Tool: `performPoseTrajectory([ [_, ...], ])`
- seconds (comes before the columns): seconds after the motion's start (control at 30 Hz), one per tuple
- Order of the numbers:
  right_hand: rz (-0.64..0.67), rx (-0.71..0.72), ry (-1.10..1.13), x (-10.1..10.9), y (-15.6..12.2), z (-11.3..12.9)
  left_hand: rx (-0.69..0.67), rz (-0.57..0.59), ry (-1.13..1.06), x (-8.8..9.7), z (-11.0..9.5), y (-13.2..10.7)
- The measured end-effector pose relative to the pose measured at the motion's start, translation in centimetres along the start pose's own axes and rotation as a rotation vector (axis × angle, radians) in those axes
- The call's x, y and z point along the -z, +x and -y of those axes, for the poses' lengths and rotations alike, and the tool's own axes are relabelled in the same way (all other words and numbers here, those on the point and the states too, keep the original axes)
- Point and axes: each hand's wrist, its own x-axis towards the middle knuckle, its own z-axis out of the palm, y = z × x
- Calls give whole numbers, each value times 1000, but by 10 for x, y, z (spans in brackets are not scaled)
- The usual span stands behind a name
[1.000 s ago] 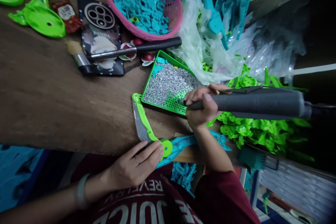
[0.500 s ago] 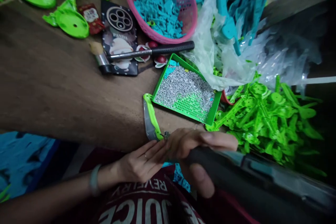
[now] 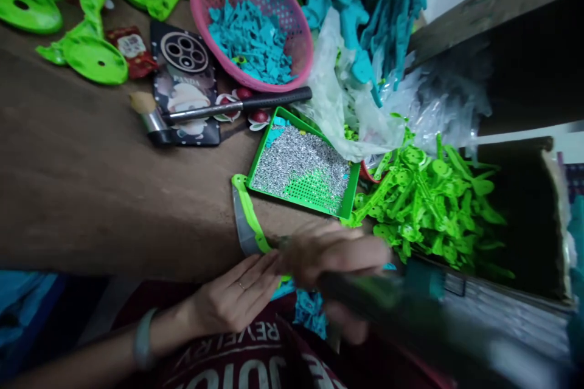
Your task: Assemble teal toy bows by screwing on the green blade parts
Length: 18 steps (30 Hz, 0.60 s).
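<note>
My right hand (image 3: 337, 255) is wrapped round a dark, thick-bodied power screwdriver (image 3: 392, 310). Both the hand and the tool are smeared by motion, and the tool's tip is hard to make out. Close beside it, my left hand (image 3: 239, 295) has its fingers together over the near end of a lime-green plastic piece (image 3: 250, 209), holding it at the table's front edge. A clear, curved blade-like strip (image 3: 241, 228) runs along that piece. My fingers hide the piece's near end. Just beyond is a green tray (image 3: 314, 185) full of small silvery screws.
A pink basket (image 3: 303, 55) of turquoise bits stands at the back. A hammer (image 3: 237, 106) lies across a black printed packet (image 3: 159, 42). To the right are a lime-green parts heap (image 3: 429, 194), a crumpled plastic bag (image 3: 347, 127) and a cardboard box (image 3: 554, 225).
The whole view has shifted, so the table things sit farther left and the cardboard box shows at right. My right hand and screwdriver have become blurred. Both hands stay at the green piece.
</note>
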Motion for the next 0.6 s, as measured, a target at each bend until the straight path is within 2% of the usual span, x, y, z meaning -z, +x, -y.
performPoseTrajectory([
  [0.07, -341, 35, 133, 18, 7, -11, -22, 66, 56, 2, 4, 5],
  [0.13, -705, 45, 277, 24, 16, -32, -24, 92, 63, 4, 6, 7],
  [0.17, -828, 25, 318, 24, 20, -43, -23, 86, 54, 4, 7, 7],
  [0.2, -888, -5, 332, 22, 23, -54, -25, 86, 45, 4, 7, 7],
  [0.33, -913, -95, 313, 12, 26, -75, -41, 86, 29, 3, 9, 7],
  [0.6, -913, -118, 285, 10, 24, -73, -1, 131, -23, 9, 4, 8],
])
